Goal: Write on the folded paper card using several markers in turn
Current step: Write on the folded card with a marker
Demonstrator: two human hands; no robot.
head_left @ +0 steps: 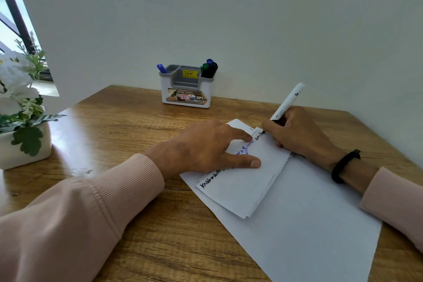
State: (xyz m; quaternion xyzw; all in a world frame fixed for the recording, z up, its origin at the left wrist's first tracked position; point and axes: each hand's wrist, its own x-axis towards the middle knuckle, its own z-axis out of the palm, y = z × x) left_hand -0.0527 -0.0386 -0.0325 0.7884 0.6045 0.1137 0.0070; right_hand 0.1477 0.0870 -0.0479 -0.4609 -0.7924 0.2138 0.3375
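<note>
Card on sheet, near right of table; holder far centre; plant pot left.

Bare wooden table lies open between the white-and-grey plastic marker holder by the back wall and the folded white paper card. A white potted plant blocks the left edge. Both hands cover the card's far end.

Home or office writing desk: wood-grain tabletop against plain wall; price-stickered desk organiser holding markers; potted artificial flowers; window at left.
</note>
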